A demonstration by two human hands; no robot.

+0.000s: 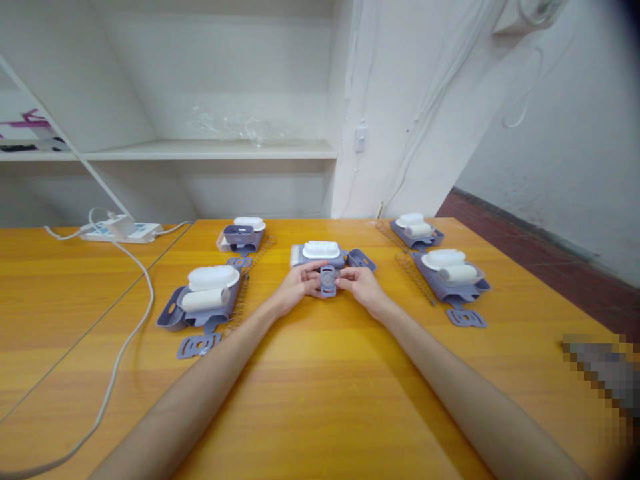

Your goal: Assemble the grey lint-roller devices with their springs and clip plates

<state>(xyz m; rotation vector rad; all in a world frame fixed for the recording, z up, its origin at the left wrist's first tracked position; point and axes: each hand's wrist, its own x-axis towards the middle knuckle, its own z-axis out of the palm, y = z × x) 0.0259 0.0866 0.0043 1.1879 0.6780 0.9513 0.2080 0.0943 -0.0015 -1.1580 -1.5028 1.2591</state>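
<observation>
In the middle of the head view, my left hand (295,288) is closed on a small grey-purple slotted plastic plate (328,291), held upright by its left side. At the plate's right edge, my right hand (364,288) is closed in a pinch. A small translucent piece (330,275) shows against the plate's middle and reaches the right fingertips; its kind is unclear. Just behind my hands lies a grey-purple holder (334,262) with a white oval brush-like piece (321,250) on it. A grey-purple cup (362,259) sits at its right.
Similar sets with white rollers stand at left (206,300), far left (245,233), right (457,274) and far right (418,231). Wire coils (416,280) and slotted plates (466,318) lie beside them. A power strip (123,231) and white cable (145,280) occupy the left side.
</observation>
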